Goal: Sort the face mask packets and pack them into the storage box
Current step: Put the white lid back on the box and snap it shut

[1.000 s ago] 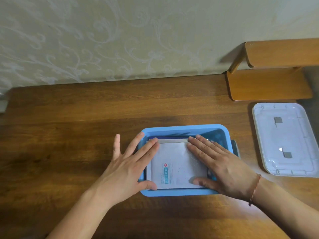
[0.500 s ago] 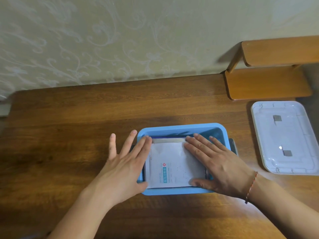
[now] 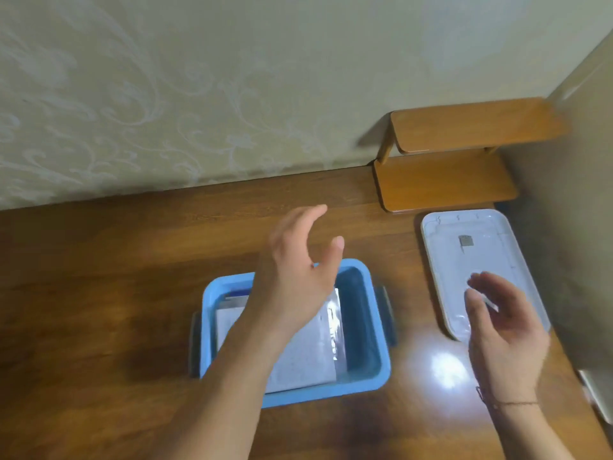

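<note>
**Both hands free above the packed box**

Neither hand holds anything: the left hand (image 3: pixel 298 280) hangs in the air over the blue plastic storage box (image 3: pixel 371 327) with fingers loosely spread, and the right hand (image 3: pixel 504 323) is raised, relaxed and empty, in front of the near end of the white translucent plastic lid (image 3: pixel 464 234); that lid lies flat on the brown wooden table (image 3: pixel 99 277), just right of the box, likely parked there so the box stays open for packing.

White and silvery flat face mask packets (image 3: pixel 308 356) lie stacked inside the box, pushed toward its left wall, leaving a bare strip of floor on the right; their long axis runs front to back, along the box's length, so they sit flat and leave room for closing.

With nothing left on the table to sort, fitting the lid looks like the next step, judging by the right hand's position.
</note>
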### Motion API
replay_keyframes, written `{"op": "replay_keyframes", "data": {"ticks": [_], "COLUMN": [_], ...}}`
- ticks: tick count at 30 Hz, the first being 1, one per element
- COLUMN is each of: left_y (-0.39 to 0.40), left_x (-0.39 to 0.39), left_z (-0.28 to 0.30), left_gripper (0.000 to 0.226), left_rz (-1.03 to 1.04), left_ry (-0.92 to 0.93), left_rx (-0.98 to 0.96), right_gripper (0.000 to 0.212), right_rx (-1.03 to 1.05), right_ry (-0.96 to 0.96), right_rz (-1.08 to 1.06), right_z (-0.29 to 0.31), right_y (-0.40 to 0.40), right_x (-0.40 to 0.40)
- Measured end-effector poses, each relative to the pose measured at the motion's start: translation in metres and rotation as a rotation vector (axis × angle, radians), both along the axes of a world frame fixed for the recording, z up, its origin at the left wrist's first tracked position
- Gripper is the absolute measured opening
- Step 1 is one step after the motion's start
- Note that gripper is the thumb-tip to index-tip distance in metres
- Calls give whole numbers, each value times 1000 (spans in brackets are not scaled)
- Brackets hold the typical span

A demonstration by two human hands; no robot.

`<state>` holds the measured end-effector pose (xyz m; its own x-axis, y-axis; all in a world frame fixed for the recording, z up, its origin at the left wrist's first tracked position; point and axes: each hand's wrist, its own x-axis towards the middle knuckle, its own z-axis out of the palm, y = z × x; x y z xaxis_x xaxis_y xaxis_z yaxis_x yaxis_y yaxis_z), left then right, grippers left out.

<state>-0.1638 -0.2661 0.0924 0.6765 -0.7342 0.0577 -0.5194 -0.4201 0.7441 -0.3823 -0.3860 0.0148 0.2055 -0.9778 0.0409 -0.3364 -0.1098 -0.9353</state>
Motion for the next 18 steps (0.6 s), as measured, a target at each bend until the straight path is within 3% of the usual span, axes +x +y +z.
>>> {"op": "replay_keyframes", "data": {"ticks": [4,7,9,12,18], "left_y": [-117,-192,-230,-264,-280], "left_x": [-41,-60,-61,-53,-53], "left_z": [-15,-41,-63,-97,-121], "left_gripper": [40,59,65,62,56], "left_rz": [-391,-648,-704,-673,-664], "left_ry": [154,115,92,67,0], "left_rx": [179,432,539,611,650], "right_gripper": [14,21,34,35,21], "right_rx": [329,771,924,983,971], "right_ry": [-84,-326,-438,-484,-358], "right_rz": [-487,-545,-591,-642,-544], "right_z": [-33,-48,-50,-56,-67], "right_y": [-41,-56,-56,-57,-56], "right_x": [-55,-90,-99,-102,-103]}}
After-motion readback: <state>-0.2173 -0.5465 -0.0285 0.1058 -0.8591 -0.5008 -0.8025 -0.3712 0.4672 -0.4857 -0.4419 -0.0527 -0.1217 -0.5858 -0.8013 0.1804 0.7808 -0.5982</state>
